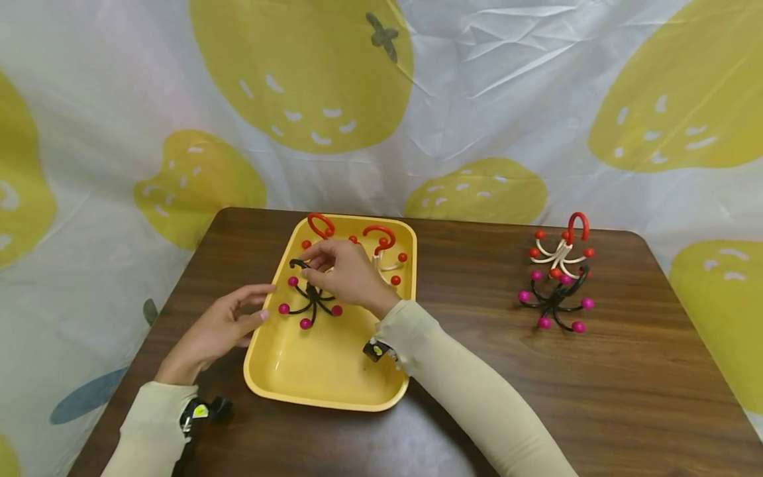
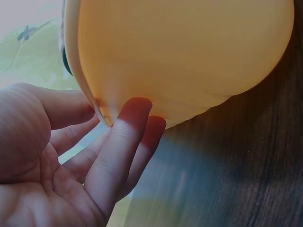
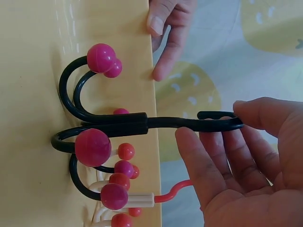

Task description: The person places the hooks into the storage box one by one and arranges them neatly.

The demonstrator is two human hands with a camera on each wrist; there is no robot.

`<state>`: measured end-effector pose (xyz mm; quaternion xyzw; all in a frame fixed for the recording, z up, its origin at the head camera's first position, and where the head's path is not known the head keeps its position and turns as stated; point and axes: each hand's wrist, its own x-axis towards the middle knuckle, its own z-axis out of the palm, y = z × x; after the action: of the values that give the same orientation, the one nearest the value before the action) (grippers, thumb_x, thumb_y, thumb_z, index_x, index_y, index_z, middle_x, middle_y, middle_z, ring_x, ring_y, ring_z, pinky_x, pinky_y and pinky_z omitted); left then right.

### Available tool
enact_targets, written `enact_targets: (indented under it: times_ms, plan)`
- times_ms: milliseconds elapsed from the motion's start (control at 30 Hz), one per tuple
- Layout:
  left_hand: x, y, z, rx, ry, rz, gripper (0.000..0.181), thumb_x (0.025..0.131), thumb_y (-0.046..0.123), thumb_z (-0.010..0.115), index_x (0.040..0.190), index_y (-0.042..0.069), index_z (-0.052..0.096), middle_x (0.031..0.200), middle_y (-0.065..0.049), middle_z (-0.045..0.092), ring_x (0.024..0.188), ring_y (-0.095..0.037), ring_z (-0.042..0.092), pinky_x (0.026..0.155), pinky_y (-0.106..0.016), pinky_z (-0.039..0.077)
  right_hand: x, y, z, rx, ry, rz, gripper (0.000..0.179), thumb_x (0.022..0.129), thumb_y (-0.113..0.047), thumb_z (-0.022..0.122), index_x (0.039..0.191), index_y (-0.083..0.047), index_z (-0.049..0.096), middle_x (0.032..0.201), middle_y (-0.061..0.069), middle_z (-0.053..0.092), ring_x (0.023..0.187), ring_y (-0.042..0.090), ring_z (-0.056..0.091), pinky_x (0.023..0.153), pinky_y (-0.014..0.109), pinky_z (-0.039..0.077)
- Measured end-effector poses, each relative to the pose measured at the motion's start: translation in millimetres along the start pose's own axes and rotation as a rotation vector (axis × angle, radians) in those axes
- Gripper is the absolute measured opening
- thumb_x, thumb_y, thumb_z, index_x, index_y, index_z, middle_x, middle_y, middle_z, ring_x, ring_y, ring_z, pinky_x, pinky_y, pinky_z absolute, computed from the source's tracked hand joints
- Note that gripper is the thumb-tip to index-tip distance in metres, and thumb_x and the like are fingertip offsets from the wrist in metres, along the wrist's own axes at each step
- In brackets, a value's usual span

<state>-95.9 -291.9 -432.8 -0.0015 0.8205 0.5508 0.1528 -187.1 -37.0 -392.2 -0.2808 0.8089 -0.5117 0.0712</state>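
My right hand [image 1: 352,275] pinches the curved top of a black hook rack [image 3: 163,122] with magenta balls on its arm ends. That rack is upright in the yellow tray [image 1: 322,368], its arms spread low over the floor. My left hand [image 1: 223,331] holds the tray's left side, thumb at the rim and fingertips [image 2: 135,113] against the outer wall. Behind the right hand, two white hook racks with red balls sit in the tray's far part: one shows its red hook [image 1: 320,225] at the left, the other its red hook [image 1: 384,237] at the right.
On the brown table [image 1: 477,371], to the right, stand a white rack [image 1: 560,253] with red balls and a black rack [image 1: 554,301] with magenta balls, close together. A fruit-patterned curtain [image 1: 465,99] hangs behind the table.
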Motion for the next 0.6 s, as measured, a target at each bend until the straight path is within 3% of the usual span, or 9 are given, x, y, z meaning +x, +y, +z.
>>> enact_targets:
  times_ms: [600]
  plan:
    - [2.2, 2.0, -1.5, -0.014, -0.022, 0.003, 0.053, 0.108, 0.015, 0.062, 0.159, 0.011, 0.045, 0.151, -0.029, 0.051, 0.114, -0.037, 0.072, 0.077, -0.047, 0.068, -9.7, -9.5, -22.6, 0.002, 0.012, -0.037, 0.027, 0.094, -0.018, 0.08, 0.118, -0.007, 0.077, 0.103, 0.004, 0.079, 0.091, 0.013, 0.073, 0.082, 0.024, 0.06]
